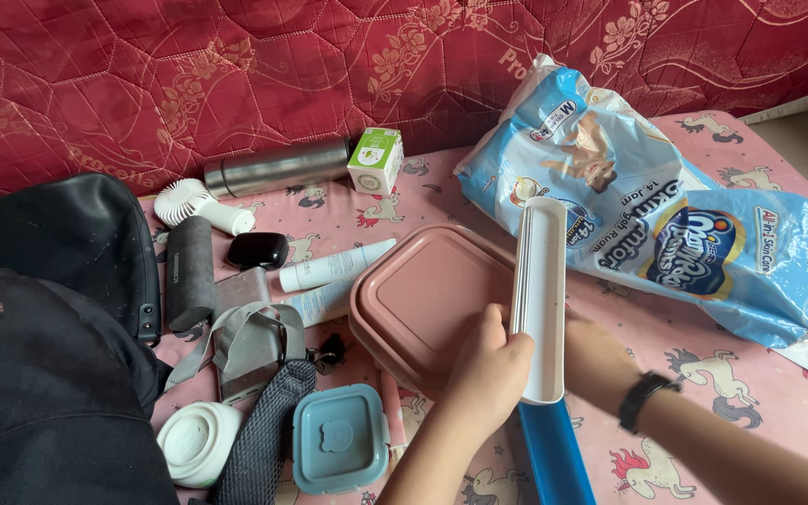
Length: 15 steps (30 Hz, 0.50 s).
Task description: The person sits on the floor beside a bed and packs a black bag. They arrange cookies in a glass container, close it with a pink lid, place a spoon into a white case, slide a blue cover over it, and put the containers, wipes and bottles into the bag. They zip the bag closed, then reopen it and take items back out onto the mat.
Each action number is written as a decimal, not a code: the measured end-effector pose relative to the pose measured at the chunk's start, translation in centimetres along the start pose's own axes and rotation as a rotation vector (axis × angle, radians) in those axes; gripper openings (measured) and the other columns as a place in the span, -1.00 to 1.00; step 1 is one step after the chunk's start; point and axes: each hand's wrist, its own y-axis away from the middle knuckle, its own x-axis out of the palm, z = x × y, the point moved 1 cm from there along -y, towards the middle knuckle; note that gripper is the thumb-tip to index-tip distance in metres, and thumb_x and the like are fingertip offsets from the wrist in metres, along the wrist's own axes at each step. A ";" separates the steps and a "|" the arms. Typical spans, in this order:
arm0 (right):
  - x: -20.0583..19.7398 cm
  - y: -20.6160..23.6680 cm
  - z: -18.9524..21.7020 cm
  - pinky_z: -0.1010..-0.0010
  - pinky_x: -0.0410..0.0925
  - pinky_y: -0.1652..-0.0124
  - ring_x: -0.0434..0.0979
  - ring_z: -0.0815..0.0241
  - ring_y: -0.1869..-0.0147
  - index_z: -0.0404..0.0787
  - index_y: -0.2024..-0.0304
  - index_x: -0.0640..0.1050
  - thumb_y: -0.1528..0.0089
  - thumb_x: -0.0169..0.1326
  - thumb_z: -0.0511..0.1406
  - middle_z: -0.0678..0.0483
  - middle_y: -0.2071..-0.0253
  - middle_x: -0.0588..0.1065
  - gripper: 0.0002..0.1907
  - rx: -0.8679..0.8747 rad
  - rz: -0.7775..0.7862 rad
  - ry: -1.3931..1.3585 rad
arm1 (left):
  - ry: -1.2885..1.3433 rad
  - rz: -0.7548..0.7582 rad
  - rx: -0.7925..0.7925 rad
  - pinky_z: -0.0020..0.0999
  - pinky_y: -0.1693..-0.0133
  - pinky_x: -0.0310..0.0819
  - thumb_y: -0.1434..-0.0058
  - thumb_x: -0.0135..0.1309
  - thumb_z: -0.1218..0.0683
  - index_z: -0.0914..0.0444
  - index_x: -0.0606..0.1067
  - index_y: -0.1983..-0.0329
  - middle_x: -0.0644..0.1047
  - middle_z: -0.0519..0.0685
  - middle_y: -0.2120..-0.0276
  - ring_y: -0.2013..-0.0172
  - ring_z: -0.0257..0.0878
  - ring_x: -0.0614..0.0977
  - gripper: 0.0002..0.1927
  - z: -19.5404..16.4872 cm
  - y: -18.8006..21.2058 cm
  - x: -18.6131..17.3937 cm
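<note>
Right hand (580,348) mostly hidden behind white lid (540,295); grip not determinable. Blue case (555,458) cut off by bottom edge. Black bag (39,374) cropped at left and bottom edges. Pink container (427,299) partly covered by left hand (490,369). Plastic pack (666,224) cropped at right edge. Small dark item (332,351) beside grey strap (252,327) too small to identify.

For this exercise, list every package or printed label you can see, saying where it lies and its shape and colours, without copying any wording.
Plastic bag: right, on the pink sheet; crinkled, blue and white with printed pictures.
Small carton: top centre, by the red quilt; boxy, white and green.
Tube: centre, left of the pink box; white with a faint label.
</note>
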 end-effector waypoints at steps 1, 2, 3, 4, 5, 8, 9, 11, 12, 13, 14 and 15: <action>-0.6 -0.1 0.0 0.09 0.48 -0.01 0.65 -0.12 0.00 -0.12 0.09 0.61 -0.22 0.10 -0.18 -0.14 0.13 0.63 -0.73 0.055 0.026 0.026 | 0.011 0.013 -0.031 -0.09 0.15 0.50 -0.20 -0.17 0.07 0.38 0.21 -0.35 0.57 0.39 0.10 0.18 0.11 0.62 -0.37 0.1 -0.1 0.0; -1.2 0.0 0.0 0.06 0.45 -0.04 0.59 -0.16 -0.05 -0.08 -0.01 0.57 -0.20 0.12 -0.17 -0.17 0.06 0.57 -0.66 0.024 -0.101 0.007 | -0.003 -0.006 0.006 -0.13 0.13 0.50 -0.20 -0.17 0.07 0.38 0.21 -0.34 0.57 0.34 0.10 0.17 0.06 0.63 -0.37 0.2 -0.2 -0.1; -2.1 0.3 -0.2 0.02 0.42 -0.07 0.52 -0.19 -0.11 -0.05 -0.11 0.53 -0.19 0.14 -0.16 -0.19 0.00 0.50 -0.57 -0.007 -0.228 -0.012 | -0.017 -0.025 0.042 -0.17 0.11 0.50 -0.20 -0.16 0.06 0.39 0.22 -0.33 0.57 0.30 0.10 0.17 0.01 0.64 -0.38 0.3 -0.3 -0.3; -3.0 0.7 -0.4 -0.01 0.39 -0.10 0.46 -0.23 -0.16 -0.01 -0.21 0.49 -0.18 0.15 -0.15 -0.22 -0.06 0.44 -0.47 -0.041 -0.356 -0.030 | -0.032 -0.046 0.080 -0.21 0.09 0.50 -0.20 -0.15 0.06 0.39 0.23 -0.32 0.57 0.25 0.10 0.16 -0.04 0.65 -0.39 0.5 -0.5 -0.4; -3.6 0.8 -0.6 -0.03 0.39 -0.13 0.39 -0.19 -0.25 0.06 -0.25 0.41 -0.17 0.17 -0.12 -0.14 -0.18 0.35 -0.42 0.034 -0.251 0.048 | -0.013 -0.052 0.101 -0.22 0.07 0.50 -0.20 -0.13 0.06 0.39 0.20 -0.34 0.56 0.23 0.07 0.14 -0.07 0.65 -0.37 0.6 -0.7 -0.6; -4.5 1.4 -0.7 -0.10 0.33 -0.21 0.24 -0.09 -0.45 0.23 -0.36 0.22 -0.15 0.20 -0.04 0.05 -0.42 0.15 -0.24 0.184 -0.045 0.203 | 0.005 -0.057 0.144 -0.23 0.06 0.50 -0.22 -0.12 0.06 0.40 0.21 -0.33 0.54 0.20 0.06 0.13 -0.11 0.65 -0.39 1.0 -0.9 -0.7; -4.5 1.6 -0.6 -0.13 0.30 -0.24 0.22 -0.08 -0.46 0.25 -0.40 0.16 -0.15 0.20 -0.02 0.08 -0.44 0.13 -0.18 0.180 -0.048 0.204 | -0.016 -0.052 0.144 -0.23 0.08 0.50 -0.22 -0.12 0.06 0.41 0.27 -0.27 0.56 0.21 0.10 0.16 -0.10 0.65 -0.43 1.1 -1.0 -0.7; -4.2 1.7 -0.2 -0.17 0.23 -0.28 0.19 -0.08 -0.47 0.22 -0.45 0.10 -0.14 0.19 0.00 0.09 -0.44 0.12 -0.11 0.100 -0.109 0.178 | -0.034 -0.044 0.124 -0.21 0.11 0.50 -0.22 -0.13 0.06 0.40 0.34 -0.21 0.58 0.23 0.15 0.20 -0.07 0.65 -0.48 1.1 -1.1 -0.7; -3.9 1.7 0.1 -0.19 0.20 -0.30 0.18 -0.09 -0.48 0.18 -0.47 0.10 -0.13 0.19 0.01 0.06 -0.43 0.12 -0.09 0.028 -0.170 0.150 | -0.030 -0.039 0.106 -0.20 0.13 0.50 -0.21 -0.14 0.06 0.40 0.34 -0.20 0.59 0.24 0.17 0.21 -0.06 0.65 -0.49 1.2 -1.1 -0.6; -3.7 1.6 0.3 -0.20 0.16 -0.31 0.17 -0.09 -0.48 0.14 -0.48 0.11 -0.12 0.19 0.02 0.04 -0.41 0.13 -0.06 -0.044 -0.231 0.121 | -0.027 -0.034 0.087 -0.19 0.14 0.50 -0.21 -0.14 0.06 0.39 0.35 -0.18 0.59 0.24 0.19 0.23 -0.05 0.65 -0.50 1.2 -1.2 -0.6; -3.5 1.3 0.6 -0.23 0.12 -0.29 0.10 -0.10 -0.51 0.11 -0.48 0.11 -0.09 0.20 -0.03 0.03 -0.46 0.10 -0.04 -0.085 -0.212 0.124 | -0.015 -0.046 0.103 -0.20 0.14 0.51 -0.20 -0.13 0.07 0.38 0.33 -0.20 0.58 0.22 0.19 0.23 -0.07 0.65 -0.49 1.1 -1.3 -0.6; -3.1 1.0 0.9 -0.26 0.07 -0.27 0.04 -0.11 -0.55 0.07 -0.47 0.11 -0.05 0.21 -0.07 0.03 -0.50 0.06 -0.02 -0.125 -0.191 0.127 | -0.002 -0.057 0.117 -0.22 0.15 0.51 -0.20 -0.12 0.08 0.37 0.31 -0.21 0.58 0.20 0.20 0.24 -0.10 0.65 -0.49 1.1 -1.4 -0.6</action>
